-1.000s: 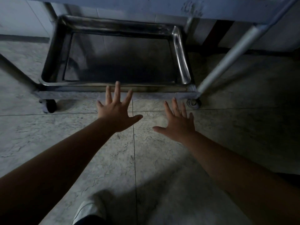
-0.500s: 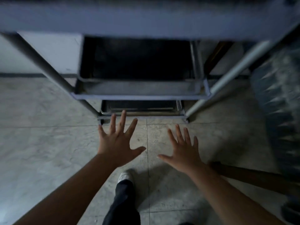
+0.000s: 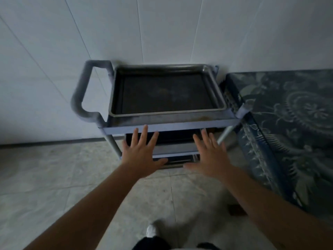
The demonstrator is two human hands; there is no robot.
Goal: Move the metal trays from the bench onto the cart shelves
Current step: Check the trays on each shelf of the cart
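Note:
A grey three-shelf cart stands against the white wall. A dark metal tray lies on its top shelf. Below, a second tray shows on the middle shelf, and the edge of a third tray peeks out on the bottom shelf. My left hand and my right hand are stretched out palm down in front of the cart, fingers spread, holding nothing. Both hover just short of the top shelf's front rail.
The cart's curved handle sticks out on the left. A bench covered with a blue patterned cloth stands close against the cart's right side. Pale tiled floor lies around my white shoe.
My view has risen from the bottom shelf, past the middle shelf, to the top of the cart. Both hands stayed open and rose with it.

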